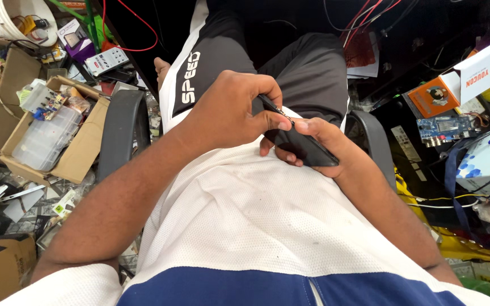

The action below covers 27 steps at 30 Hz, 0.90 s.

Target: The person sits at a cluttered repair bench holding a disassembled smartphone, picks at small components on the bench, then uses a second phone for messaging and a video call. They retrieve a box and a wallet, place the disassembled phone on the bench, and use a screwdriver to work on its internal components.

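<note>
Two hands meet at frame center, over my lap. Left hand (pixel 231 113) pinches a thin dark tool (pixel 272 106) w/ thumb & fingers closed on it. Right hand (pixel 319 144) is wrapped around a black phone (pixel 304 148), tool tip at its top edge.

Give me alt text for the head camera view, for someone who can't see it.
A seated person holds a dark slim phone-like device in the right hand over their lap while the left hand pinches a thin dark tool against its top edge. Cardboard boxes and a blue circuit board clutter the sides.
</note>
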Each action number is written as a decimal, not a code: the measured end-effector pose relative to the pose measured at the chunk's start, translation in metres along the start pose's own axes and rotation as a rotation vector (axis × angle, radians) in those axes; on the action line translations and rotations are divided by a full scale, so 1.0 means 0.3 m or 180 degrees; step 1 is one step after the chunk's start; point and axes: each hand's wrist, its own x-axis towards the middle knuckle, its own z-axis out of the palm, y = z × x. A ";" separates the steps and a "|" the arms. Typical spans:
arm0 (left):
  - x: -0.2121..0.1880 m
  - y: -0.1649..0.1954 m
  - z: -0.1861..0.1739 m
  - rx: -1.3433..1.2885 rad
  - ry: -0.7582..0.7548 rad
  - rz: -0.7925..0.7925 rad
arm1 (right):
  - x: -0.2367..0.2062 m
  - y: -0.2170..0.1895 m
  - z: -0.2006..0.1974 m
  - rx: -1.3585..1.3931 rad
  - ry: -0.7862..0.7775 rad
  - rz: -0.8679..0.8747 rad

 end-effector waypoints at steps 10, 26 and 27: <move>0.002 0.004 0.001 0.0019 -0.0013 -0.0091 | 0.001 0.000 -0.002 -0.0002 0.0085 -0.0002; -0.004 -0.004 0.002 0.0091 0.0080 0.0381 | -0.003 -0.002 0.020 -0.0103 0.0178 -0.0048; -0.004 -0.005 0.004 0.0097 0.0044 0.0310 | -0.005 -0.001 0.020 -0.0106 0.0192 -0.0035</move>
